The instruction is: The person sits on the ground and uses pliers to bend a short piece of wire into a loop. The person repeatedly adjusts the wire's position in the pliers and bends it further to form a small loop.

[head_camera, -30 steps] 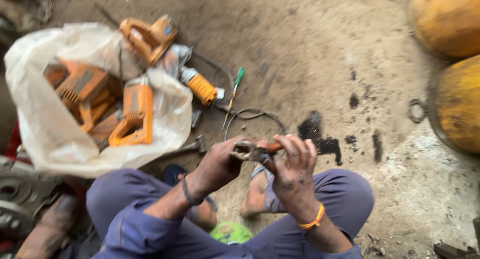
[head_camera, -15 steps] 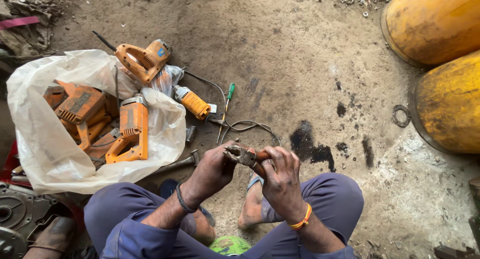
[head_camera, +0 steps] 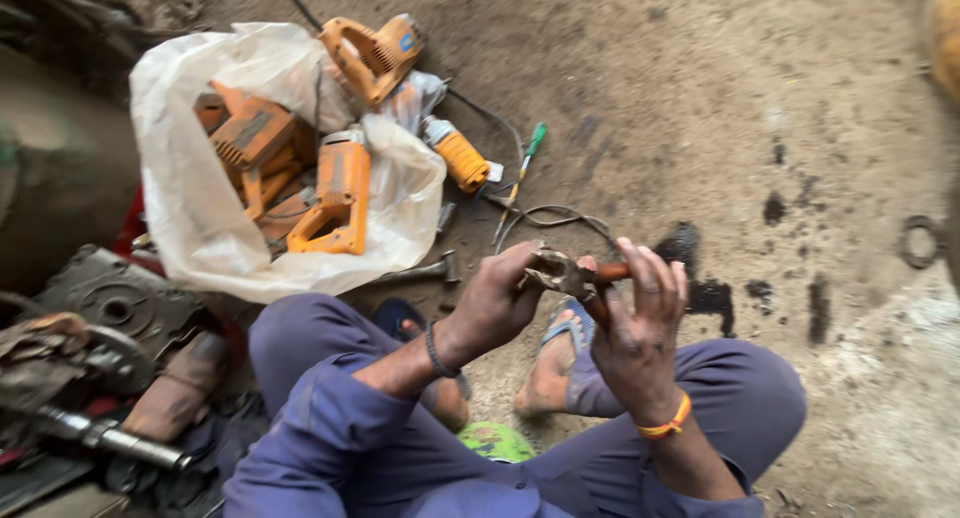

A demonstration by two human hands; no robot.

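I sit on a dirt floor in blue work clothes. My right hand (head_camera: pixel 635 323), with an orange band at the wrist, grips a pair of pliers (head_camera: pixel 565 274) with orange handles. My left hand (head_camera: pixel 495 298), with a dark wristband, closes around a small grimy metal part at the pliers' jaws; the part itself is mostly hidden by the fingers. Both hands meet above my sandalled foot (head_camera: pixel 555 363).
A white plastic sheet (head_camera: pixel 190 208) at left carries orange power-tool housings (head_camera: pixel 335 193). Another orange tool body (head_camera: pixel 375 53), a green-handled screwdriver (head_camera: pixel 522 168), a hammer (head_camera: pixel 425 271), a loose cable (head_camera: pixel 550 218) and a metal ring (head_camera: pixel 920 240) lie on the floor. Greasy machine parts (head_camera: pixel 100 318) sit at lower left.
The view has swung right to left, so the yellow drums have left the frame. My hands stay together on the pliers, roughly as before.
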